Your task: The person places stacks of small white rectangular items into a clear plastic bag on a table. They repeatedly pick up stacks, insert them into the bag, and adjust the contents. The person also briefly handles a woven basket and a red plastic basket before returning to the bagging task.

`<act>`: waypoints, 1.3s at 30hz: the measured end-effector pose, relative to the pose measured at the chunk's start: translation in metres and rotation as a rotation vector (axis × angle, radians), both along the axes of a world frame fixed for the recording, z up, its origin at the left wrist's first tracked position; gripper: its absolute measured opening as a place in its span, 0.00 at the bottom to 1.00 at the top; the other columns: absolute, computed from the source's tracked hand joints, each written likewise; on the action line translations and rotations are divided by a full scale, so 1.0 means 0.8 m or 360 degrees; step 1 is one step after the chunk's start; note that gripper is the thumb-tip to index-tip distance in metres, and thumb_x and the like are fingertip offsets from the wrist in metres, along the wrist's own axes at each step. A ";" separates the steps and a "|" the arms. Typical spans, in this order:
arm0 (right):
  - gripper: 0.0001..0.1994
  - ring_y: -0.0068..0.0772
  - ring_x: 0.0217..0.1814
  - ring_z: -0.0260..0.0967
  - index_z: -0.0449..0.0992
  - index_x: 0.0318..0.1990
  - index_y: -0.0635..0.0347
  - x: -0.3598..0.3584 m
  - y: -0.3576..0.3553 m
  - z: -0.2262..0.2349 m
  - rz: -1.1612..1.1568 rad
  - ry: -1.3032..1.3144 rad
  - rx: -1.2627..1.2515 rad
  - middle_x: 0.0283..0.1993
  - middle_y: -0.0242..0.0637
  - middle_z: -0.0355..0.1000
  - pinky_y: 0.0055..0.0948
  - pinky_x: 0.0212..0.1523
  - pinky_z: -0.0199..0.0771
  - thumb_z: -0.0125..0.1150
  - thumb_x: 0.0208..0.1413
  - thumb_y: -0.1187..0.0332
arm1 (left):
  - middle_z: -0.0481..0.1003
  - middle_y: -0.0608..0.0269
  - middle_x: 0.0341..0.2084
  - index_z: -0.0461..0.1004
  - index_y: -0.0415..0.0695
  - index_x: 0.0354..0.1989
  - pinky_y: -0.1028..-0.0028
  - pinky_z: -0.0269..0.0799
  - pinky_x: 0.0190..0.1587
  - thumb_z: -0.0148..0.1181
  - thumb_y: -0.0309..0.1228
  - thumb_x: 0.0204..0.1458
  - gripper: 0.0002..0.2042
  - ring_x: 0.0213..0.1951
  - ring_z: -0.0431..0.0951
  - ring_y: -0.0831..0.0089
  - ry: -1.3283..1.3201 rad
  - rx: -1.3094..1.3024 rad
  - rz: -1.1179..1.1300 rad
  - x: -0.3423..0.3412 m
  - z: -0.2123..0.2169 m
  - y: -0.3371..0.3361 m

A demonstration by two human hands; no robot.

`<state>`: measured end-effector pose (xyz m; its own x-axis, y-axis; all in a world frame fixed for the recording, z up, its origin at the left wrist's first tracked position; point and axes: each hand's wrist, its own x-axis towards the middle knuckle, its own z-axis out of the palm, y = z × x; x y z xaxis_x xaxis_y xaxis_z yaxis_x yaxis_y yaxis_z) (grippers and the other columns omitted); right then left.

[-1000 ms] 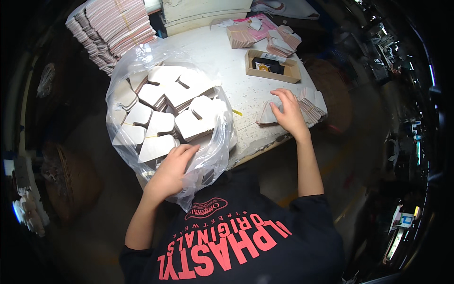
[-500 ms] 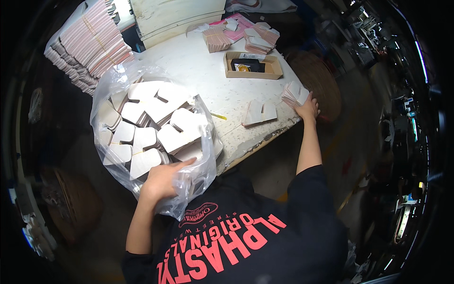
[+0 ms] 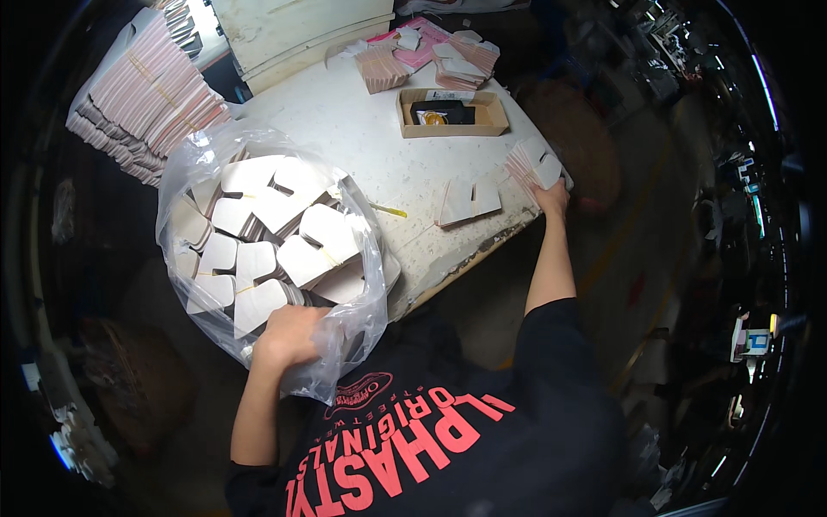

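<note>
A clear plastic bag (image 3: 379, 297) stands open at the table's left side, filled with several bundles of white notched cut pieces (image 3: 254, 177), some held by rubber bands. My left hand (image 3: 293, 336) is closed on the bag's near rim; its fingertips are hidden in the plastic and behind the rim. At the table's right corner my right hand (image 3: 553, 198) grips a small fanned stack of cut pieces (image 3: 527, 164), white on top with pinkish edges. Between the hands, another small stack of white notched pieces (image 3: 468, 202) lies near the table's front edge.
An open cardboard box (image 3: 452, 131) with a black item and a yellow roll inside stands on the worn white table (image 3: 345, 121). Behind it are pink-edged bundles (image 3: 381, 69). Tall tied stacks (image 3: 151, 82) rise at the far left. A yellow strip (image 3: 388, 209) lies beside the bag.
My left hand's outstretched finger has curled down into the bag. My right hand has shifted slightly at the table corner, and the stack there is fanned and turned differently. The view has shifted slightly.
</note>
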<state>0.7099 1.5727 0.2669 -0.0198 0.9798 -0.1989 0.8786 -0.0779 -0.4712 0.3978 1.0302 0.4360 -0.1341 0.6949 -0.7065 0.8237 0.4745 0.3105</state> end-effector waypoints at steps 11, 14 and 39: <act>0.67 0.61 0.78 0.61 0.46 0.82 0.49 -0.028 -0.008 0.027 0.0255 -0.0112 0.0231 0.76 0.62 0.62 0.50 0.74 0.67 0.89 0.35 0.53 | 0.84 0.43 0.38 0.84 0.42 0.40 0.53 0.79 0.50 0.60 0.31 0.50 0.12 0.43 0.84 0.43 -0.0173 0.0135 -0.0207 -0.020 -0.064 0.028; 0.64 0.65 0.78 0.61 0.48 0.81 0.43 -0.026 0.004 0.007 0.0272 0.0086 0.0156 0.74 0.63 0.64 0.50 0.75 0.65 0.87 0.37 0.55 | 0.83 0.43 0.38 0.85 0.45 0.40 0.52 0.80 0.49 0.58 0.31 0.54 0.11 0.43 0.84 0.43 -0.0196 0.0325 -0.0031 -0.014 -0.052 0.034; 0.44 0.45 0.72 0.65 0.45 0.79 0.62 -0.226 -0.434 0.306 0.1533 0.2225 -0.0539 0.70 0.50 0.61 0.44 0.71 0.66 0.68 0.61 0.71 | 0.66 0.40 0.70 0.44 0.44 0.82 0.57 0.65 0.71 0.77 0.50 0.54 0.55 0.71 0.68 0.54 -0.1098 0.2366 0.1306 0.020 0.107 -0.016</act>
